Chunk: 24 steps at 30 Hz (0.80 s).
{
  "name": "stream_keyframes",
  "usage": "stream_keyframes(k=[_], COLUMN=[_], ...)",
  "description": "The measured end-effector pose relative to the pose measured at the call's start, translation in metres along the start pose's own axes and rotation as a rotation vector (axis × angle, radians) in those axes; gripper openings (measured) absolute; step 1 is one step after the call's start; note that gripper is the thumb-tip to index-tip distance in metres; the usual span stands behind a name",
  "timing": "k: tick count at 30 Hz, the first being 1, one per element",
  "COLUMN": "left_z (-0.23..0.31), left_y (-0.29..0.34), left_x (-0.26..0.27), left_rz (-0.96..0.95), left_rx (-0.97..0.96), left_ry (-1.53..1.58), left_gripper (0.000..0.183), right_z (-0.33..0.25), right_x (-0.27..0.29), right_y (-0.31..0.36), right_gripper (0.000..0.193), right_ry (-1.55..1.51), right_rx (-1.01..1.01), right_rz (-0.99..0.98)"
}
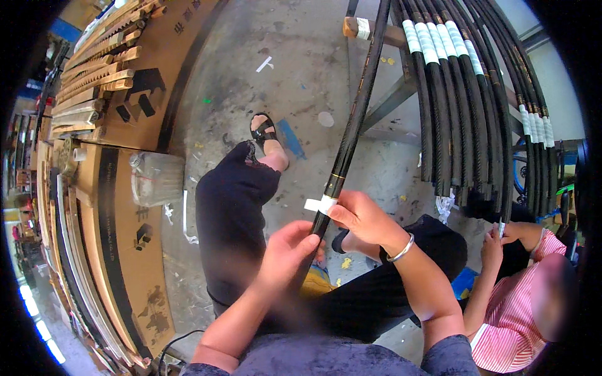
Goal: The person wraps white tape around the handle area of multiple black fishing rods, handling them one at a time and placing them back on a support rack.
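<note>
A long black rod (355, 119) with thin gold bands slants up and away from my lap, its far end beside the rack. My left hand (287, 252) is closed round its near part. Just above, my right hand (364, 217) has thumb and fingers pressed on a white tape strip (325, 204) lying against the rod. One end of the strip sticks out to the left. My right fingertips are partly hidden behind the rod, and its lowest end is hidden by my left hand.
Several black rods with white wraps (446, 39) lie on a rack (392, 94) at the right. A person in a striped shirt (511, 313) handles a rod there. Cardboard boxes (141, 250) and wooden strips (100, 75) stand at the left. A clear plastic bag (157, 180) sits beside them.
</note>
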<state>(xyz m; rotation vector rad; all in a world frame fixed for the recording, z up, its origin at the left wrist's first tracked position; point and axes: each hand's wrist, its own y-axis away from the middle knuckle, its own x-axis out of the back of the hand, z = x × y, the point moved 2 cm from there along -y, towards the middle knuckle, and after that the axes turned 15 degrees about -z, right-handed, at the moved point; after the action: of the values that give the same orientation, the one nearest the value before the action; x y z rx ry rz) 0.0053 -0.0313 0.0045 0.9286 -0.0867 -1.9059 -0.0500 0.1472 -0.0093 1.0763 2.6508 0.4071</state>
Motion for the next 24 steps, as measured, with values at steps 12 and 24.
stream_keyframes(k=[12,24], left_z=[0.007,0.001], left_y=[-0.006,-0.001], left_x=[-0.002,0.002], left_rz=[0.052,0.037], left_rx=[0.055,0.076], left_ry=[-0.229,-0.211], left_gripper=[0.028,0.025], right_z=[0.008,0.009], right_x=[0.001,-0.002], right_y=[-0.002,-0.002], right_gripper=[0.043,0.047], right_ry=[0.100,0.105], right_rx=[0.016,0.048], right_rz=[0.024,0.012])
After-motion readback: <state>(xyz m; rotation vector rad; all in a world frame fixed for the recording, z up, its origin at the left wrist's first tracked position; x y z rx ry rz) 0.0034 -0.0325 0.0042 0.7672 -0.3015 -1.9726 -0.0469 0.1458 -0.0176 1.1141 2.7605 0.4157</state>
